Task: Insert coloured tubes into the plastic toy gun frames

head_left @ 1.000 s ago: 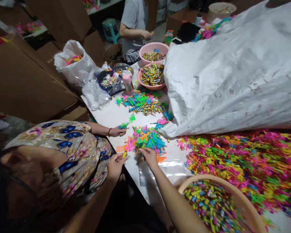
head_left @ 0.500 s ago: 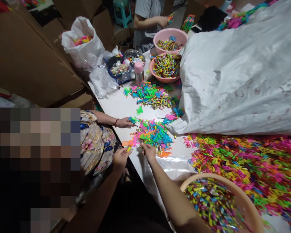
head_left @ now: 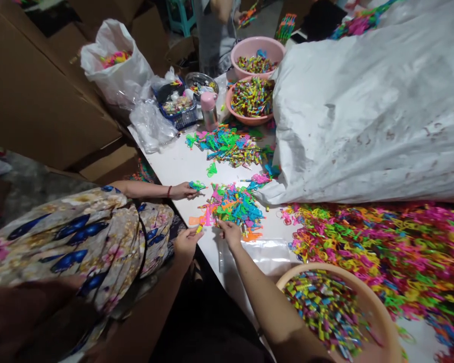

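My left hand (head_left: 186,244) is closed at the table's left edge, its fingertips pinching a small yellow plastic piece (head_left: 199,229). Just beyond it are a pink plastic piece (head_left: 209,216) and an orange one (head_left: 194,220); whether they join the yellow piece I cannot tell. My right hand (head_left: 230,234) has its thumb and fingers pinched together at the near side of a pile of bright plastic toys (head_left: 242,206). What lies between those fingertips is too small to make out. A clear plastic bag (head_left: 267,248) lies beside my right wrist.
Another person's hand (head_left: 185,190) holds a green-blue toy at the left edge. A large white sack (head_left: 363,121) stands right, above heaped colourful pieces (head_left: 363,252). A tub (head_left: 382,307) of small tubes is near my right forearm. Pink basins (head_left: 236,108) and a flask (head_left: 209,113) stand farther back.
The view has shifted slightly, so the table's things sit a little further left and up. My hands keep nearly the same pose. The person at the back has moved their hand.
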`<state>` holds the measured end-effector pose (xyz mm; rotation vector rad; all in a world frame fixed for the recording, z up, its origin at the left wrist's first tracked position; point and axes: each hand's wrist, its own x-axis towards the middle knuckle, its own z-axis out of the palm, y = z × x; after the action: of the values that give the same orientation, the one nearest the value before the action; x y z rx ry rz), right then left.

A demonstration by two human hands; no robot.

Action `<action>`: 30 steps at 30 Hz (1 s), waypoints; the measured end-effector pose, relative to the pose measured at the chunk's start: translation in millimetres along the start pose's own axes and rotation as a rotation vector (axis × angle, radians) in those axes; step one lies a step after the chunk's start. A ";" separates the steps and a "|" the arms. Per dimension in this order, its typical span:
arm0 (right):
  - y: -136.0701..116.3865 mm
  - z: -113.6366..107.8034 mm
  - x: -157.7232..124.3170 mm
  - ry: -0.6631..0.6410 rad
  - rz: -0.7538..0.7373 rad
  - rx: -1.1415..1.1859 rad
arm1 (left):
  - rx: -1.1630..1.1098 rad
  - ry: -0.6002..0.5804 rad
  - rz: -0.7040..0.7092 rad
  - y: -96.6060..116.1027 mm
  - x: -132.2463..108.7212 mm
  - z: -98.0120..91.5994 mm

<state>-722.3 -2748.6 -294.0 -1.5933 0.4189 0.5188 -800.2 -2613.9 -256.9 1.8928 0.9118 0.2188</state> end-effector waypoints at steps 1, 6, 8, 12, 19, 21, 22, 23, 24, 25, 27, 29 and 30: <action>0.7 -0.9 0.3 0.002 0.003 0.000 | 0.003 -0.002 0.002 0.1 -0.1 1.2; 5.7 -4.6 1.4 0.007 0.014 0.004 | 0.033 -0.013 0.009 -0.5 -1.1 5.5; 7.6 -5.7 1.8 0.009 0.016 0.008 | 0.044 -0.021 0.011 -2.0 -1.6 6.8; 8.9 -6.9 2.3 0.012 0.021 0.016 | 0.062 -0.021 0.015 -4.6 -2.5 8.3; 4.0 -7.9 -0.1 0.007 0.028 0.013 | 0.085 -0.007 0.034 0.1 -3.7 9.3; 2.6 -8.3 -0.9 0.007 0.034 0.009 | 0.087 -0.012 0.043 1.5 -3.5 10.5; 2.1 -8.5 -1.2 0.008 0.037 0.007 | 0.089 -0.016 0.049 2.0 -3.2 11.3; 1.7 -8.6 -1.3 0.007 0.039 0.006 | 0.090 -0.020 0.053 2.3 -2.7 12.1; 1.4 -8.6 -1.3 0.006 0.041 0.005 | 0.091 -0.024 0.056 2.5 -2.1 12.9; 1.3 -8.5 -1.2 0.004 0.041 0.004 | 0.092 -0.026 0.057 2.7 -1.4 13.6; 1.6 -8.1 -0.5 0.000 0.039 0.002 | 0.095 -0.026 0.057 3.2 0.2 14.7; 2.3 -7.5 0.6 -0.005 0.035 0.000 | 0.098 -0.022 0.058 4.2 1.8 15.1; 2.8 -7.2 1.3 -0.008 0.034 -0.002 | 0.100 -0.020 0.059 5.0 2.4 15.0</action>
<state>-722.3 -2755.9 -296.6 -1.5875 0.4401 0.5510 -788.4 -2623.9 -260.7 2.0127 0.8685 0.1924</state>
